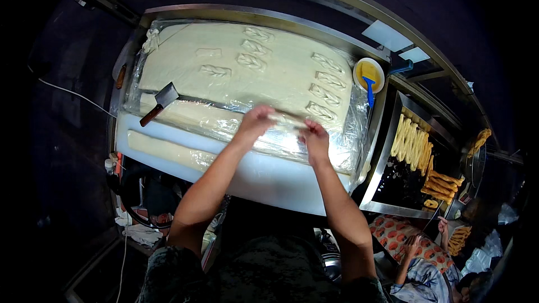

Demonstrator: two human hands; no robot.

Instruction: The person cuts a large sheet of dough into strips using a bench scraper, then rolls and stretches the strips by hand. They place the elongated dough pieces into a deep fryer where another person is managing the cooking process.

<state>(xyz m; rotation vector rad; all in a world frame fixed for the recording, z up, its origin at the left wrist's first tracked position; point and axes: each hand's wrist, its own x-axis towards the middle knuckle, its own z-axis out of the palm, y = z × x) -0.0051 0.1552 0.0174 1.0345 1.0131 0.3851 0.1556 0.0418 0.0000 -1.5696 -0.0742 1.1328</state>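
Note:
My left hand (256,124) and my right hand (316,139) hold a short piece of dough (287,118) between them, blurred, above the near edge of a large dough sheet (290,80). Twisted dough pieces (322,111) lie in rows on the sheet, with one flat dough piece (208,52) at the left. A metal scraper with a wooden handle (166,94) rests across the sheet's near left edge. A long dough strip (168,149) lies on the white board (269,185), its right end near my left forearm. Clear plastic film (353,134) surrounds the sheet.
At the right, a bowl of yellow liquid (361,67) holds a blue brush (369,88). Beyond it, a metal fryer (381,176) has pale and browned dough sticks (410,139) in dark oil. A co-worker (425,277) is at the lower right, hands near the fryer.

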